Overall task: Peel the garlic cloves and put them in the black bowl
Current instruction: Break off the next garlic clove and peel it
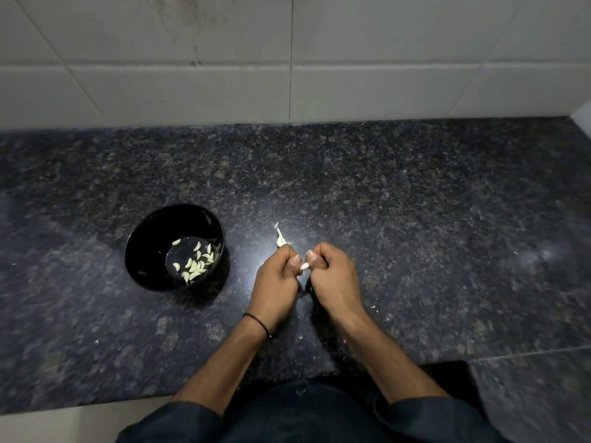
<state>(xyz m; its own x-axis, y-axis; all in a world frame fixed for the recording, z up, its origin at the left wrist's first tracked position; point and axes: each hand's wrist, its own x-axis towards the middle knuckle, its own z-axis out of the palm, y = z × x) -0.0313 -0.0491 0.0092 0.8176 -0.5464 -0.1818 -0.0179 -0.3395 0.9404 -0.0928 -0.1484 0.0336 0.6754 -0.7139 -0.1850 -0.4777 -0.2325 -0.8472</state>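
Note:
A pale garlic clove (304, 266) shows between my two thumbs at the middle of the dark granite counter. My left hand (277, 272) and my right hand (332, 274) are both curled and pinch this clove from either side. More garlic with papery skin (281, 240) sticks out beyond the fingers of my left hand; whether that hand holds it or it lies on the counter I cannot tell. The black bowl (140, 251) stands to the left of my hands and holds several peeled cloves (195, 265).
Small white flecks of garlic skin (373, 307) lie scattered on the granite counter (415, 219) around my hands. A tiled wall (287, 75) rises behind the counter. The counter's front edge runs just before my body.

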